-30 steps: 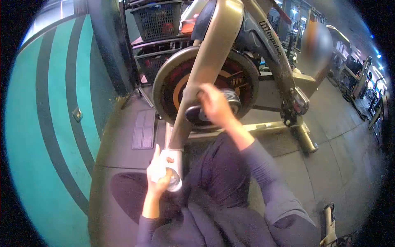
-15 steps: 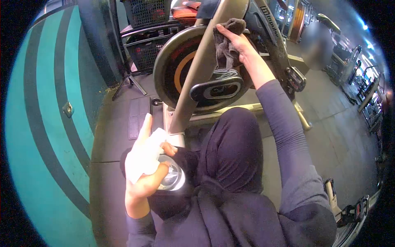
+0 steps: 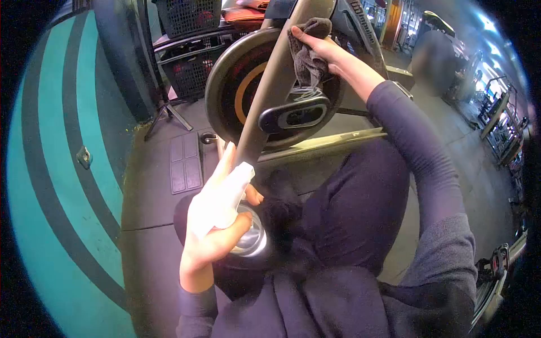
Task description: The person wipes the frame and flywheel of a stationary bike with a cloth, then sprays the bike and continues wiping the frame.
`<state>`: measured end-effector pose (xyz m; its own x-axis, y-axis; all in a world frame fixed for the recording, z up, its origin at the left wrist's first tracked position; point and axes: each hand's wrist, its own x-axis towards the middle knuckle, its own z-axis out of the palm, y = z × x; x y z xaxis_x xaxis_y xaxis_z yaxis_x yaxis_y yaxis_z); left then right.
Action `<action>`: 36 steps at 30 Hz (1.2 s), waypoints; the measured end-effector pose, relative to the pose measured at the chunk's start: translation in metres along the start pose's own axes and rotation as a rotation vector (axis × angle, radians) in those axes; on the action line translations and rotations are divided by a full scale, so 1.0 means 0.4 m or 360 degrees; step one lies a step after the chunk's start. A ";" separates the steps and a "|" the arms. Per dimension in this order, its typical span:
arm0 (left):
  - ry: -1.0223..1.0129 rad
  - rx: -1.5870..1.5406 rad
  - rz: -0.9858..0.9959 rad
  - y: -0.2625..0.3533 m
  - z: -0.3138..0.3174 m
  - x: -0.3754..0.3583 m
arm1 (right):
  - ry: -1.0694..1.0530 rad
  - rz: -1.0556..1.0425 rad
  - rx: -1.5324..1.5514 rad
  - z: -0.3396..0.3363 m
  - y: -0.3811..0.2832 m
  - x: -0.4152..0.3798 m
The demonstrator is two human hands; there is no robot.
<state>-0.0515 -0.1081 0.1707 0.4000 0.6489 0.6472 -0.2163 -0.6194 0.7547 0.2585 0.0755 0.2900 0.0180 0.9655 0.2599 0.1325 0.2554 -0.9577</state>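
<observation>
The person's right hand (image 3: 329, 49) is clamped on a dark cloth (image 3: 309, 59), bunched between thumb and fingers at the right edge of the bike's slanted beam (image 3: 269, 93), high up; whether it presses on the metal cannot be told. The cloth's longer side droops from the fingers, roughly along the beam, which runs from upper right to lower left. The right hand is nearer the beam's upper stretch, the left hand (image 3: 211, 245) nearer its foot.

The left hand grips a spray bottle (image 3: 251, 239) just short of that foot, one finger stretched apart from the rest, the white sprayer head toward the beam. Right of the beam, below the cloth, sits a black oval part (image 3: 296, 116). “Impulse” reads on the frame bar (image 3: 363, 25) right of the beam's top; no bottle label is legible.
</observation>
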 end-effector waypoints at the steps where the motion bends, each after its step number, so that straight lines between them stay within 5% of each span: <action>1: 0.0005 -0.0030 -0.0035 -0.007 0.002 -0.002 | 0.0007 0.0001 -0.0046 -0.006 0.004 0.012; 5: 0.0036 -0.0184 -0.0204 -0.010 0.025 0.035 | -0.0010 -0.0015 -0.0177 -0.033 0.004 0.020; 9: 0.0021 -0.0076 -0.0184 -0.037 0.029 0.084 | -0.0429 -0.0120 0.0067 -0.128 0.033 0.066; 11: 0.0152 -0.0077 -0.0289 -0.039 0.049 0.123 | -0.0386 -0.0168 0.0412 -0.107 0.056 0.067; 19: -0.0068 0.0114 -0.0373 -0.103 0.053 0.350 | -0.0028 -0.0661 0.0334 -0.043 0.097 0.051; 22: -0.0216 0.0091 -0.0391 -0.120 0.062 0.423 | -0.0120 -0.0534 0.0208 -0.064 0.057 0.022; 24: 0.0032 -0.0219 -0.0601 -0.102 0.118 0.451 | -0.0165 -0.0440 0.0244 -0.064 0.043 0.019; 25: -0.0206 -0.0122 -0.0378 -0.123 0.114 0.482 | -0.0122 -0.0444 0.0196 -0.060 0.050 0.023; 28: -0.0118 -0.0412 -0.0549 -0.136 0.160 0.506 | -0.0068 -0.0587 0.0084 -0.060 0.059 0.032; 32: -0.0478 -0.0262 -0.0189 -0.186 0.179 0.521 | -0.0235 -0.0611 0.0015 -0.064 0.066 0.043; 36: -0.0395 -0.0246 -0.0259 -0.219 0.233 0.448 | -0.0111 -0.0707 -0.0043 -0.059 0.092 0.051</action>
<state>0.1220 0.0211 0.2106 0.6411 0.5948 0.4850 -0.2563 -0.4298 0.8658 0.2871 0.1031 0.2630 -0.1131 0.7638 0.6355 0.1383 0.6454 -0.7512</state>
